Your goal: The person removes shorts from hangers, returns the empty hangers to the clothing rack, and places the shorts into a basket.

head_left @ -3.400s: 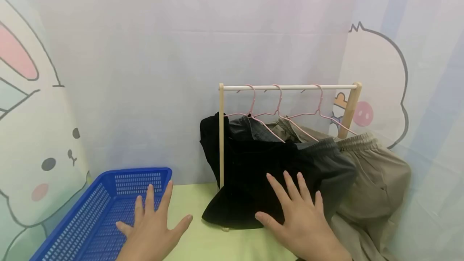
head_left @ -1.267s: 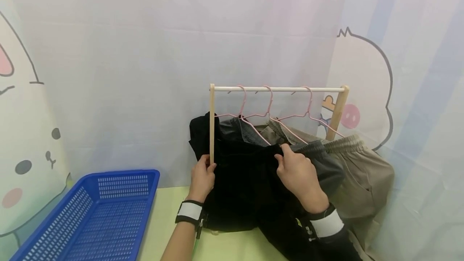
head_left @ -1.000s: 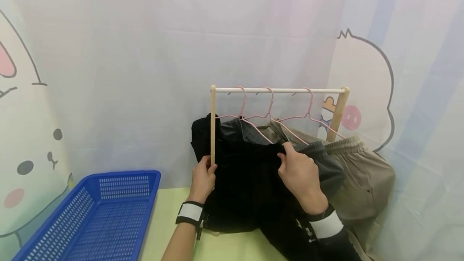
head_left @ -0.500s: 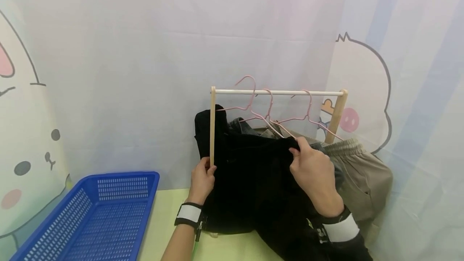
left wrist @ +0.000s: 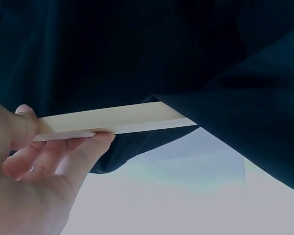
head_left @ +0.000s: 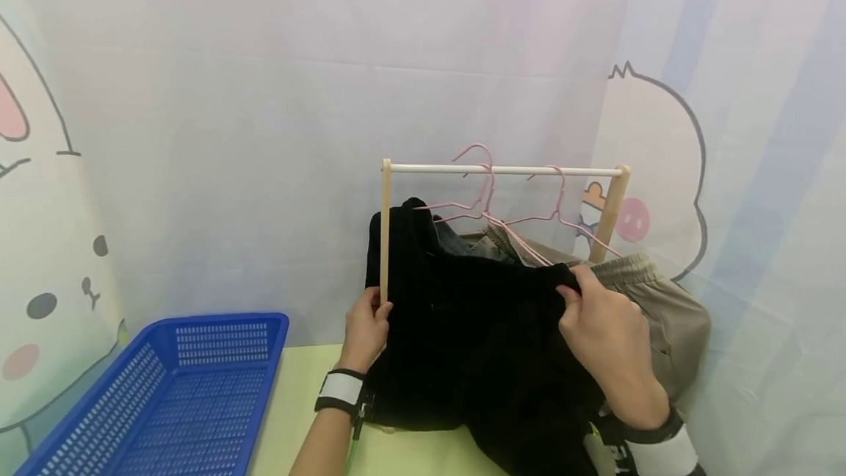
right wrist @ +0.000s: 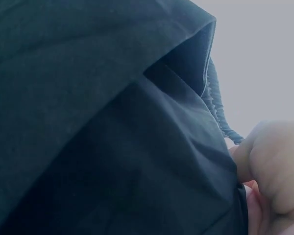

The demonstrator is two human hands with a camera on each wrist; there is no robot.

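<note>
My left hand (head_left: 366, 329) grips the left wooden post of the clothes rack (head_left: 385, 226); in the left wrist view the thumb and fingers lie around that post (left wrist: 103, 120). My right hand (head_left: 611, 336) pinches the top right corner of the black pants (head_left: 489, 336), probably with the hanger end inside, which is hidden. Their pink hanger (head_left: 481, 175) has its hook standing above the white rail (head_left: 423, 168). In the right wrist view dark cloth (right wrist: 112, 122) fills most of the picture, with the hand (right wrist: 279, 171) at its right edge.
Two more pink hangers hang on the rail; beige pants (head_left: 667, 322) are at the right, and grey pants (head_left: 452, 237) show behind the black ones. A blue plastic basket (head_left: 277, 358) stands at the left on the pale green table (head_left: 311, 366). Printed curtains (head_left: 264, 131) surround the table.
Both hands went from spread open to gripping the post and the black pants. The right hand has since lifted that hanger's hook off the rail and shifted it right; the left hand stays put.
</note>
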